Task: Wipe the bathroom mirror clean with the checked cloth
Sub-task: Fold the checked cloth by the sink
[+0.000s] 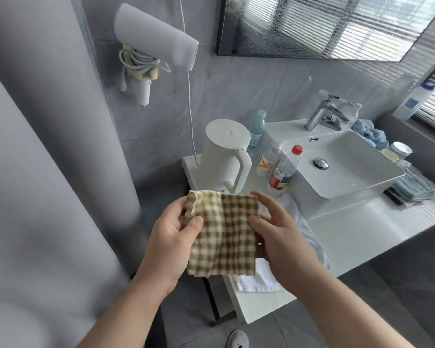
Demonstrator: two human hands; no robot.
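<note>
Nearest the camera, two bare forearms reach forward, and between them hangs the checked cloth [224, 234], green and cream, held in the air in front of the worktop's near left corner. The left hand [170, 237] pinches the cloth's upper left edge between thumb and fingers; the right hand [276, 229] grips its right edge, fingers curled behind the fabric.

Behind the cloth, a white towel [259, 277] lies over the front edge of the white worktop [362, 229]. A white kettle [224, 154] stands at the worktop's back left corner, with three plastic bottles just beside it, one with a red cap [285, 169]. A rectangular white basin [347, 164] sits on the worktop towards its right end, dotted with water drops, a chrome tap [322, 111] at its back edge.

The mirror [324, 23] hangs on the grey tiled wall above the basin, speckled with droplets and reflecting window blinds. A white hairdryer [156, 36] is mounted on the wall to the left.
</note>
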